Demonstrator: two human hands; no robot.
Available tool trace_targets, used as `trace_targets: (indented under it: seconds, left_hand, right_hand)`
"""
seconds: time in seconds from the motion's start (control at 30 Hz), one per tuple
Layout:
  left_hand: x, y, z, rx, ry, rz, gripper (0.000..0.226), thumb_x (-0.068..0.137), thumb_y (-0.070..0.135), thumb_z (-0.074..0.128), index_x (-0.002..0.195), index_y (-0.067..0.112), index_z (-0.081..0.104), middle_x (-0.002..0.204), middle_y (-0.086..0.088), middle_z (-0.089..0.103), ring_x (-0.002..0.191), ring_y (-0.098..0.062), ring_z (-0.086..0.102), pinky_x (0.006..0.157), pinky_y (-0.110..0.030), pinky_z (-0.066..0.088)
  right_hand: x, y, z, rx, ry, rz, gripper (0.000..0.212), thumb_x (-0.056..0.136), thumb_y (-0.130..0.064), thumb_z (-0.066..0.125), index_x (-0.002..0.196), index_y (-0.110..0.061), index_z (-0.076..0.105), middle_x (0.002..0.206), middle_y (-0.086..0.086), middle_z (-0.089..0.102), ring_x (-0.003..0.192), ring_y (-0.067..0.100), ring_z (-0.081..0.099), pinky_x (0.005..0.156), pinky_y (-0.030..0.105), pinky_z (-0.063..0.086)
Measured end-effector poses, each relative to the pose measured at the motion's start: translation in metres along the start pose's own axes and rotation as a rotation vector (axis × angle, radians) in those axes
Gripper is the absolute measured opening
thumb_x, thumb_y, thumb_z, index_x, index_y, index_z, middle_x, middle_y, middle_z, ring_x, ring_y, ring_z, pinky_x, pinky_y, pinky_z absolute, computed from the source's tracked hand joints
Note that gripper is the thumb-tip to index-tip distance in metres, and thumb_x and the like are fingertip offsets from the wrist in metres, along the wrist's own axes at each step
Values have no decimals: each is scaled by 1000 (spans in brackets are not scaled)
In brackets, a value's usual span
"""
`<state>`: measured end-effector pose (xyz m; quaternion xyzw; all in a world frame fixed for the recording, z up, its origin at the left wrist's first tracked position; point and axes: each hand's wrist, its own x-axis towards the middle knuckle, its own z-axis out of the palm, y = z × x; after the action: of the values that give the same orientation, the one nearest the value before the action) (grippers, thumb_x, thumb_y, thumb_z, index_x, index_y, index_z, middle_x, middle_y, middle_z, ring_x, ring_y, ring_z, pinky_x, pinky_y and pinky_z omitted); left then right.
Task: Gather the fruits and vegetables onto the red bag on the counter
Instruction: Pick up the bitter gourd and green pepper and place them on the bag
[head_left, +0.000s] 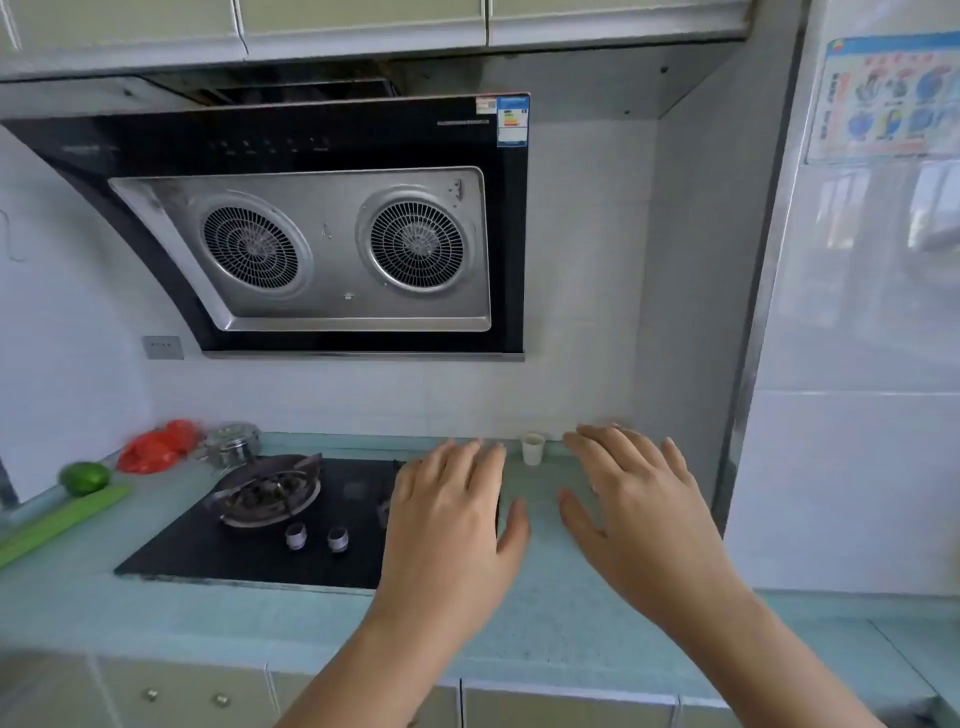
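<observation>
A crumpled red bag (156, 446) lies at the back left of the teal counter (550, 618), against the wall. In front of it sits a round green fruit or pepper (84, 478), and a long pale green stalk (57, 522) lies along the counter's left edge. My left hand (449, 525) hovers flat over the right end of the stove, fingers straight and empty. My right hand (631, 506) is spread beside it over the counter, also holding nothing. Both hands are far to the right of the bag and the vegetables.
A black glass gas stove (249, 556) with one visible burner (270, 493) and two knobs fills the counter's middle. A small metal pot (232, 444) stands beside the bag. A small white cup (532, 448) stands at the back wall. A range hood (332, 249) hangs above.
</observation>
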<state>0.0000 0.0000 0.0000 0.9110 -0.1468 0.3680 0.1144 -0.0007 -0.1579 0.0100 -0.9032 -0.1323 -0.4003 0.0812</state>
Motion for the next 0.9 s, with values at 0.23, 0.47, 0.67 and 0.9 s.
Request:
trace_targets:
  seconds: [0.23, 0.47, 0.67, 0.9]
  left_hand:
    - [-49, -15, 0, 55, -1, -93, 44, 79, 36, 41, 106, 8, 62, 105, -5, 67, 101, -26, 61, 86, -39, 47]
    - [-97, -58, -13, 50, -3, -290, 46, 79, 35, 39, 108, 7, 62, 106, -9, 67, 99, -27, 62, 85, -41, 47]
    - [-133, -107, -28, 68, -10, -397, 47, 79, 36, 40, 108, 5, 61, 104, -10, 67, 96, -30, 62, 82, -42, 49]
    - [-186, -202, -57, 91, -27, -517, 45, 78, 34, 42, 106, 6, 62, 101, -9, 68, 92, -29, 64, 80, -41, 50]
  right_hand:
    - [-25, -22, 30, 145, -43, -89, 40, 79, -33, 44, 106, -10, 62, 103, 4, 67, 100, 28, 61, 85, 55, 48]
    - [-39, -66, 53, 212, -93, -143, 37, 71, -27, 58, 102, -9, 64, 99, 6, 69, 93, 29, 65, 81, 58, 48]
    - [-34, -135, 73, 338, -150, -225, 39, 73, -28, 55, 106, -9, 64, 103, 5, 68, 97, 27, 63, 84, 55, 47]
    - [-32, -252, 111, 433, -193, -309, 38, 72, -29, 56, 105, -10, 63, 106, 5, 67, 100, 28, 62, 85, 57, 47]
